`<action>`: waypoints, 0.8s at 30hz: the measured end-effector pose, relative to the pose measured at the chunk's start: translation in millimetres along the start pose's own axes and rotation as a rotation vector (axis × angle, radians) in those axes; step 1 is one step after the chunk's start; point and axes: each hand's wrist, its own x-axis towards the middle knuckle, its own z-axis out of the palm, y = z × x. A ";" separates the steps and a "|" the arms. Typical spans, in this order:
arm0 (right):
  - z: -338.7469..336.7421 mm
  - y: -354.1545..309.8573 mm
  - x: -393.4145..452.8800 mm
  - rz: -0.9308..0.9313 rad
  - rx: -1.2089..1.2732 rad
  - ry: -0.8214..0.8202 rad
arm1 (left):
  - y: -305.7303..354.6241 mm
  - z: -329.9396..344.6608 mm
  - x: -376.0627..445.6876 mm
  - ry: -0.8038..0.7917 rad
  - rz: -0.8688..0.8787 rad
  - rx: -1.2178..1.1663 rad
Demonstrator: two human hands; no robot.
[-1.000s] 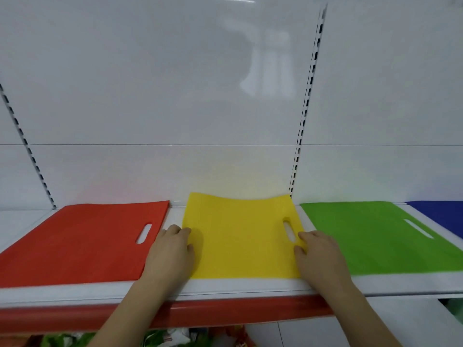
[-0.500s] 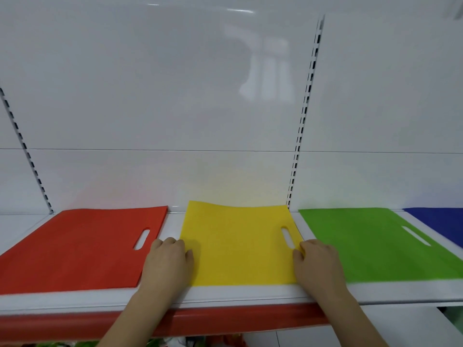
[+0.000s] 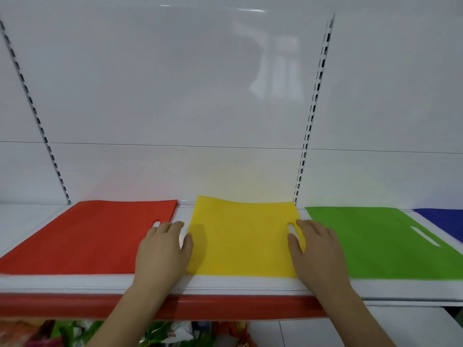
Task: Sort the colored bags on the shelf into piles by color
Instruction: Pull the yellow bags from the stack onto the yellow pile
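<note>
The left hand (image 3: 164, 249) is being laid flat at the left edge of the yellow bag (image 3: 244, 236), fingers straight, nothing grasped. The right hand (image 3: 317, 249) is being pressed flat on the bag's right edge beside its handle slot, likewise relaxed. The yellow pile is being squared up on the shelf (image 3: 225, 284) between the red bag (image 3: 87, 236) and the green bag (image 3: 380, 241), with the blue bag (image 3: 443, 220) being glimpsed at far right. Four separate colours are being shown, so sorting is being judged nearly finished.
</note>
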 end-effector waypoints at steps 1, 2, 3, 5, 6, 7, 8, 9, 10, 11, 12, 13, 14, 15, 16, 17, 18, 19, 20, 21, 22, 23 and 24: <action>-1.6 -8.3 -2.4 -0.043 0.038 0.041 | -1.5 -7.6 -3.0 0.035 -0.003 -0.021; -3.0 -17.6 -5.3 -0.089 0.073 0.074 | -4.0 -15.1 -6.4 0.069 -0.002 -0.034; -2.9 -27.0 -8.4 -0.130 0.104 0.099 | -6.9 -23.3 -10.4 0.094 -0.003 -0.045; -0.3 -46.7 -16.1 -0.177 0.163 0.104 | -13.0 -40.5 -20.7 0.141 -0.014 -0.078; 1.9 -57.0 -20.3 -0.190 0.184 0.081 | -17.0 -48.0 -27.4 0.158 -0.022 -0.092; 4.4 -67.3 -24.4 -0.210 0.198 0.059 | -21.3 -55.2 -34.6 0.167 -0.032 -0.097; 7.3 -78.0 -28.3 -0.235 0.209 0.036 | -26.7 -62.4 -42.0 0.173 -0.042 -0.094; 10.2 -89.0 -32.5 -0.256 0.224 0.014 | -32.8 -69.8 -49.1 0.180 -0.054 -0.087; 13.0 -99.9 -36.5 -0.274 0.239 -0.007 | -40.4 -76.8 -55.6 0.188 -0.071 -0.078; 15.9 -111.1 -40.1 -0.293 0.251 -0.019 | -48.5 -84.2 -61.6 0.193 -0.096 -0.070; 18.3 -122.3 -43.9 -0.313 0.260 -0.027 | -57.2 -91.8 -66.9 0.196 -0.124 -0.063; 19.9 -134.0 -48.0 -0.334 0.266 -0.033 | -66.0 -100.1 -72.2 0.198 -0.149 -0.054; 20.4 -144.3 -52.0 -0.352 0.273 -0.037 | -73.5 -107.1 -76.7 0.198 -0.168 -0.043; 20.4 -157.4 -56.5 -0.372 0.280 -0.034 | -83.2 -115.3 -82.6 0.201 -0.185 -0.034; 20.1 -171.1 -61.1 -0.390 0.287 -0.031 | -93.8 -123.7 -88.7 0.206 -0.198 -0.025; 19.0 -183.6 -65.4 -0.401 0.291 -0.029 | -103.5 -131.0 -93.5 0.210 -0.208 -0.019; 17.4 -198.6 -70.6 -0.412 0.295 -0.028 | -115.0 -139.8 -99.4 0.217 -0.219 -0.017; 16.5 -214.3 -76.4 -0.426 0.300 -0.020 | -127.6 -149.6 -105.5 0.226 -0.231 -0.019; 16.4 -230.1 -82.5 -0.436 0.307 -0.014 | -141.1 -159.3 -111.2 0.237 -0.239 -0.020; 16.3 -246.9 -89.0 -0.440 0.313 -0.015 | -154.8 -169.6 -116.6 0.245 -0.245 -0.021; 16.3 -264.8 -95.7 -0.441 0.321 -0.022 | -168.9 -180.2 -122.0 0.249 -0.249 -0.021; 16.5 -283.2 -103.2 -0.444 0.330 -0.031 | -183.2 -190.8 -127.7 0.251 -0.252 -0.016; 17.0 -301.9 -111.3 -0.449 0.337 -0.037 | -197.6 -200.9 -133.5 0.250 -0.253 -0.007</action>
